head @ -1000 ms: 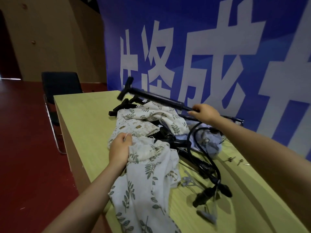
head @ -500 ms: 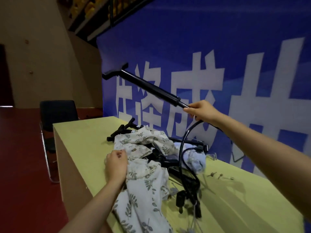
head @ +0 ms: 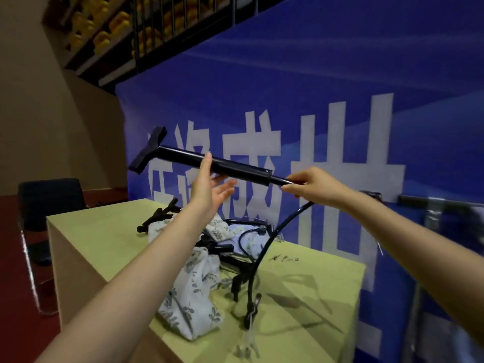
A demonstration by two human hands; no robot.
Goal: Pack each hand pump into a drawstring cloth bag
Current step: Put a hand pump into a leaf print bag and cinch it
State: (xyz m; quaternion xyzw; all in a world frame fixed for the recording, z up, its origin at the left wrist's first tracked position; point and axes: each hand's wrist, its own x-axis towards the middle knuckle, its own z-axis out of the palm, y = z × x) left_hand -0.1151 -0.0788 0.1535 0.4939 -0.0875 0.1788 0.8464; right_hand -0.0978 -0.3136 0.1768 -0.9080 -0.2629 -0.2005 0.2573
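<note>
A black hand pump [head: 230, 167] is held in the air, its T-shaped end up at the left. My right hand [head: 311, 186] grips its thin rod at the right end. My left hand [head: 209, 189] is raised under the barrel with fingers spread, thumb touching it. The pump's black hose [head: 264, 250] hangs down to the table. White leaf-print cloth bags [head: 193, 292] lie heaped on the table, with more black pumps [head: 157, 218] among them.
The yellow-green table [head: 301, 310] ends at a near left edge with red floor below. Small metal fittings [head: 284, 258] lie on it near the blue banner [head: 340, 127]. A black chair [head: 49, 200] stands at the far left. A metal frame [head: 434, 213] is at the right.
My left hand let go of the cloth bag and rose to the pump's barrel. The right hand lowered the pump's far end, so it lies flatter. The camera tilted up.
</note>
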